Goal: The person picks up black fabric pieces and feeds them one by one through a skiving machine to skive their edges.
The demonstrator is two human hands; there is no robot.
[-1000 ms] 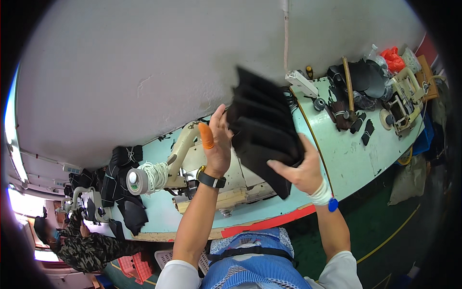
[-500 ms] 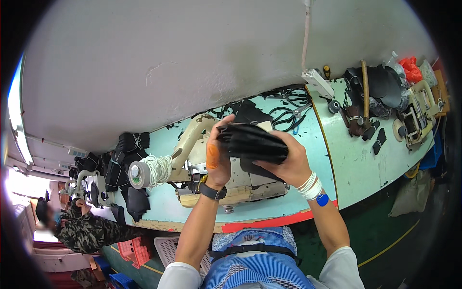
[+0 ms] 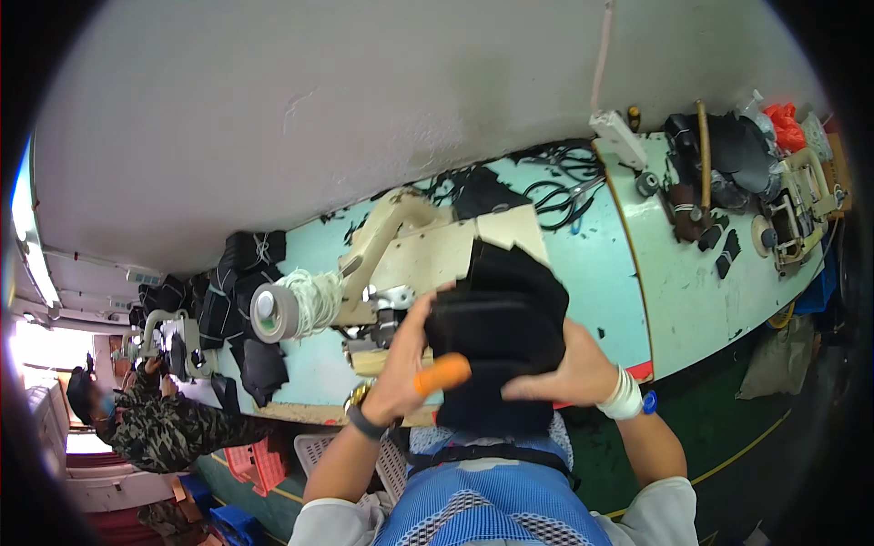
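Both my hands hold a thick stack of black, leather-like pieces [image 3: 496, 328] in front of my body. My left hand [image 3: 408, 371] grips its left side, an orange cover [image 3: 443, 373] on one digit. My right hand [image 3: 579, 369] is closed on the right side, its thumb lying across the lower pieces. The pieces are fanned unevenly, some spread upward and some hanging down. Behind them stands a cream sewing machine [image 3: 387, 227], partly hidden by the stack. White thread [image 3: 317, 302] is wound on a cone beside its arm.
Scissors [image 3: 569, 202] and black scraps lie along the wall. Black bundles [image 3: 238, 291] are piled at the left, where a person in camouflage [image 3: 173, 423] sits at another machine. A wooden-handled tool [image 3: 704, 159] and a second machine [image 3: 801, 214] are on the right.
The stack has come down and nearer to my body, turned so its pieces fan apart. Both hands have lowered with it, and the view has shifted slightly.
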